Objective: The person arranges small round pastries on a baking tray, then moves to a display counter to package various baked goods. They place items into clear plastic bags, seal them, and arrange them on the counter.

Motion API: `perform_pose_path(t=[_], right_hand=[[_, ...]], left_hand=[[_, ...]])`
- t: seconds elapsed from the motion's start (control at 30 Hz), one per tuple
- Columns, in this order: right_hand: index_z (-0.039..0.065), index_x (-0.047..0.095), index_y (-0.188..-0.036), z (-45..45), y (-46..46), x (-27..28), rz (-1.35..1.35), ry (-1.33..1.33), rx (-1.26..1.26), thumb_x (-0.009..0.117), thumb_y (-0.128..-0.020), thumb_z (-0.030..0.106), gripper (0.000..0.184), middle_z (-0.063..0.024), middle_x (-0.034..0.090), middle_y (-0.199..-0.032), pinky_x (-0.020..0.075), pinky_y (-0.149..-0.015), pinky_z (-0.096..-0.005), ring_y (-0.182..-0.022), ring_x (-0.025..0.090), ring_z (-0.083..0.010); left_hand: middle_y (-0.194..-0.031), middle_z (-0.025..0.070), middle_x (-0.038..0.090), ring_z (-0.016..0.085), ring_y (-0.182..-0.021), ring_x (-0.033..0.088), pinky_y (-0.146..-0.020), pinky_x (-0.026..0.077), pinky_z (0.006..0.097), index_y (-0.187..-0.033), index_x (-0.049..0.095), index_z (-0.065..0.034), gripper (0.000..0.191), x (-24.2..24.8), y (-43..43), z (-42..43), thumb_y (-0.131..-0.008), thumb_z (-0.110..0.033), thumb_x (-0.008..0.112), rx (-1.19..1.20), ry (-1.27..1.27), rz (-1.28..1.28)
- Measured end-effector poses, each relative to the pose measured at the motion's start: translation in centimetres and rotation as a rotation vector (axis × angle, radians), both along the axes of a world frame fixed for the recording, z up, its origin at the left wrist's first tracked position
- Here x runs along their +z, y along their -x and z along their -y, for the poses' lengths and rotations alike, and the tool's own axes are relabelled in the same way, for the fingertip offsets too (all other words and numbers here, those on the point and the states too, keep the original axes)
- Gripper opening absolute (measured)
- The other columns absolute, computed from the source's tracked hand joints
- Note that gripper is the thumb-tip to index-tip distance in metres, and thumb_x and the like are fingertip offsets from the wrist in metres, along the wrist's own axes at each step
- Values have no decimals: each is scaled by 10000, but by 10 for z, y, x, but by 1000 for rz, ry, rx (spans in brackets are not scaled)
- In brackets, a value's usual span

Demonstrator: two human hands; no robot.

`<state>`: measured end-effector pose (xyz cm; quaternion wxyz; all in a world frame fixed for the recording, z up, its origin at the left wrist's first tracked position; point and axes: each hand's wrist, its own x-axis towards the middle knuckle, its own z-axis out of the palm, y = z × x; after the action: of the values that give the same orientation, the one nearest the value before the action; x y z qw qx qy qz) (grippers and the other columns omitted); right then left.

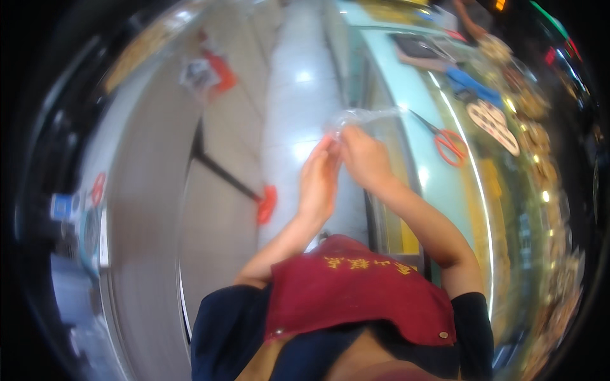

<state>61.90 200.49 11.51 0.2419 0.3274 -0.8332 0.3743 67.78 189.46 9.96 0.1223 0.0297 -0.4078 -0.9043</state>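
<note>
A clear plastic bag (357, 116) is pinched between my two hands in front of my body, its loose end stretching right towards the pale green counter (410, 90). My left hand (318, 176) is held upright with its fingertips on the near end of the plastic. Against those fingertips, my right hand (364, 155) grips the same plastic with bent fingers. Scissors with red-orange handles (450, 147) lie on the counter to the right of my hands. The plastic is blurred, and whether anything is inside it cannot be made out.
Along the right runs a glass display case (505, 200) with packaged goods. A blue item (472, 85) and a cloud-shaped card (493, 126) lie on it. Another person's arm (469, 21) shows at the far right. Left stands a counter with red-handled scissors (97, 189); a tiled aisle floor (295, 109) runs between.
</note>
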Motion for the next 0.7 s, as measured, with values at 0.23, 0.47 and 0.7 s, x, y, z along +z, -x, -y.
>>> perform_pose_path(t=[0.23,0.47,0.7], right_hand=[[71,556,-982,109,25,-8,-56,-88,288,591,-820,83,166,-118,621,-828,485,-571,-448,-698,630,-326],[50,557,-1025,243,85,-43,123,-140,467,570,-838,48,187,-145,628,-785,485,-577,-450,-668,619,-345],[63,597,-1087,336,130,-65,205,-15,571,603,-845,29,244,-155,622,-735,485,-579,-433,-657,619,-352]], left_hand=[[-1292,154,580,219,-1132,599,-1005,452,333,-1403,427,46,470,-45,39,120,-938,-19,423,71,420,86],[-1380,190,522,270,-1258,532,-1062,417,378,-1424,420,0,472,-57,105,263,-1047,-285,401,86,162,265],[-1576,124,279,296,-1475,202,-1158,192,554,-1509,310,-122,731,-56,143,351,-979,-624,347,-63,-92,70]])
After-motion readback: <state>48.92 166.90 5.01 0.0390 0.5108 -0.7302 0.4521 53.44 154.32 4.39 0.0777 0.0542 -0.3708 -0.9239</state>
